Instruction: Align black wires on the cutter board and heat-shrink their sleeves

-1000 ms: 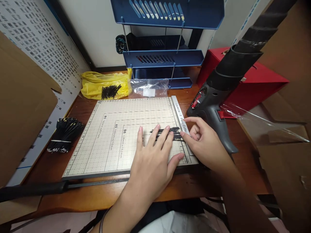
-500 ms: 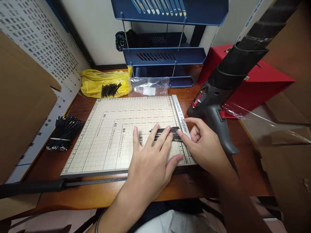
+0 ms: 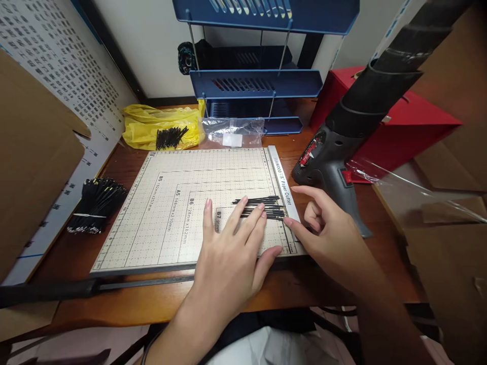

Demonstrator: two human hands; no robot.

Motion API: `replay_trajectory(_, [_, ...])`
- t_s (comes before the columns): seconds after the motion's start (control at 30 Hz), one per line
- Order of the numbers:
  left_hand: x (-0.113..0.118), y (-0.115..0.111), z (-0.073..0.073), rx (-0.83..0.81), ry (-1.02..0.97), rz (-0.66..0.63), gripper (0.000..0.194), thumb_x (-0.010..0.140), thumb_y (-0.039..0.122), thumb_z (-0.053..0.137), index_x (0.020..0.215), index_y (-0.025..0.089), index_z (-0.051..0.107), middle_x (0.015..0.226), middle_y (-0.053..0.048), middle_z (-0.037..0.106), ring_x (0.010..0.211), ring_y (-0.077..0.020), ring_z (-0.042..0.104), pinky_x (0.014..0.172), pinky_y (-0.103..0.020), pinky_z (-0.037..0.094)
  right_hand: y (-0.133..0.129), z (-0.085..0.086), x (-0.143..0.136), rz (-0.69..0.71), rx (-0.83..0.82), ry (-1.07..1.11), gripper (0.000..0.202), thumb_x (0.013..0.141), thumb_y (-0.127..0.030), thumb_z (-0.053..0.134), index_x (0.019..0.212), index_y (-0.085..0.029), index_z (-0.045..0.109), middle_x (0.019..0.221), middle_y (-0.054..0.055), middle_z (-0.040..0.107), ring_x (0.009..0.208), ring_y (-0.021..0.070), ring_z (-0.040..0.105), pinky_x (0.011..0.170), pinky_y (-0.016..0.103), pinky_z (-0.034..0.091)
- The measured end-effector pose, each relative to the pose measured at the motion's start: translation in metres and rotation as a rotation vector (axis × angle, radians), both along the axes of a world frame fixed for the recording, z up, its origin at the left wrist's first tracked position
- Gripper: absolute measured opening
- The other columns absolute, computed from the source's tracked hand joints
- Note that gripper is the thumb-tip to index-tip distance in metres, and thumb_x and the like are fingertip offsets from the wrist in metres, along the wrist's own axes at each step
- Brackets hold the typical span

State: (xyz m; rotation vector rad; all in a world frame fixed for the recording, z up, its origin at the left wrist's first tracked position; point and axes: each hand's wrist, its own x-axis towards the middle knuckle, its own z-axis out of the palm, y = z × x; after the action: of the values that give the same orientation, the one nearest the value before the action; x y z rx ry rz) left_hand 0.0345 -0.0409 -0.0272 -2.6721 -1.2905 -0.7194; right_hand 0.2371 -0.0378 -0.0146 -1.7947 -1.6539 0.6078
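Partly under left hand (image 3: 230, 256): black strands (image 3: 273, 211), ends beside right hand (image 3: 330, 229).

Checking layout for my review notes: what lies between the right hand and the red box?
In the head view, the dark gun-shaped tool lies between the right hand and the red box.

Lies as a loose, roughly parallel batch of thin black strands (image 3: 271, 208), flat on a cream, gridded paper cutter (image 3: 144, 218). Runs crosswise near the right side, with narrow gaps in places and uneven left ends; stops close to the pale printed strip (image 3: 282, 176).
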Motion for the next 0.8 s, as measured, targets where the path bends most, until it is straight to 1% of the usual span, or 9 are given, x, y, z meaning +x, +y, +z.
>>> replay_trajectory(0.13, [0.006,0.000,-0.001,0.000,-0.002,-0.013,0.045,0.111,0.041,0.039,0.136,0.014,0.065,0.147,-0.007,0.063,0.143,-0.0321,0.053,0.128,-0.068,-0.003,0.001,0.001,-0.002,0.007,0.006,0.023,0.043,0.088,-0.030,0.064,0.130,-0.025,0.059,0.063,-0.008,0.037,0.055,0.0099,0.041,0.058,0.024,0.037])
replay_trajectory(0.27, [0.010,-0.002,-0.001,-0.004,-0.006,-0.017,0.047,0.112,0.043,0.037,0.137,0.014,0.064,0.148,-0.007,0.063,0.142,-0.0322,0.055,0.129,-0.069,0.002,0.002,0.001,-0.006,0.005,0.037,0.003,0.044,0.087,-0.027,0.063,0.130,-0.025,0.059,0.063,-0.008,0.039,0.056,0.0101,0.040,0.059,0.024,0.037])
replay_trajectory(0.33, [0.011,-0.003,-0.002,-0.010,-0.013,-0.015,0.048,0.112,0.044,0.036,0.138,0.014,0.063,0.148,-0.006,0.063,0.141,-0.0324,0.055,0.129,-0.069,0.008,0.002,0.002,-0.006,0.004,0.033,-0.006,0.044,0.086,-0.025,0.063,0.130,-0.026,0.059,0.063,-0.008,0.039,0.055,0.0099,0.041,0.058,0.023,0.037])
replay_trajectory(0.43, [0.013,-0.003,-0.003,-0.017,-0.036,0.011,0.048,0.111,0.043,0.039,0.138,0.012,0.063,0.146,-0.006,0.064,0.139,-0.0333,0.057,0.126,-0.069,0.021,0.004,0.004,-0.006,-0.004,0.027,-0.030,0.044,0.085,-0.026,0.065,0.129,-0.027,0.060,0.062,-0.008,0.040,0.054,0.0100,0.041,0.057,0.023,0.036])
replay_trajectory(0.5, [0.014,-0.004,-0.004,-0.013,-0.053,0.031,0.045,0.110,0.042,0.042,0.136,0.011,0.064,0.145,-0.008,0.065,0.136,-0.0340,0.059,0.123,-0.069,0.029,0.005,0.007,-0.005,-0.010,0.025,-0.060,0.042,0.084,-0.028,0.068,0.125,-0.026,0.063,0.060,-0.008,0.040,0.053,0.0101,0.041,0.056,0.024,0.035])
replay_trajectory(0.57, [0.014,-0.004,-0.005,-0.005,-0.062,0.045,0.044,0.110,0.040,0.045,0.135,0.010,0.064,0.143,-0.008,0.066,0.135,-0.0345,0.061,0.120,-0.069,0.034,0.008,0.010,-0.005,-0.015,0.025,-0.097,0.037,0.082,-0.030,0.071,0.118,-0.025,0.066,0.058,-0.008,0.040,0.052,0.0100,0.040,0.055,0.025,0.033])
replay_trajectory(0.63, [0.014,-0.004,-0.006,-0.002,-0.063,0.050,0.044,0.110,0.040,0.045,0.135,0.010,0.064,0.143,-0.008,0.066,0.135,-0.0349,0.061,0.119,-0.068,0.035,0.011,0.011,-0.005,-0.021,0.035,-0.134,0.031,0.081,-0.030,0.073,0.111,-0.024,0.069,0.056,-0.008,0.040,0.050,0.0099,0.039,0.055,0.025,0.032])
replay_trajectory(0.7, [0.014,-0.004,-0.007,0.000,-0.060,0.049,0.044,0.110,0.040,0.044,0.136,0.010,0.063,0.144,-0.007,0.065,0.136,-0.0349,0.060,0.120,-0.068,0.034,0.012,0.011,-0.005,-0.023,0.060,-0.165,0.027,0.081,-0.029,0.073,0.107,-0.023,0.070,0.055,-0.007,0.040,0.049,0.0097,0.039,0.055,0.025,0.032])
replay_trajectory(0.8, [0.013,-0.005,-0.007,-0.004,-0.051,0.039,0.045,0.110,0.040,0.043,0.137,0.010,0.062,0.146,-0.007,0.064,0.137,-0.0346,0.059,0.122,-0.067,0.031,0.011,0.011,-0.006,-0.011,0.103,-0.189,0.023,0.082,-0.029,0.072,0.105,-0.022,0.070,0.055,-0.007,0.041,0.049,0.0096,0.039,0.055,0.025,0.032])
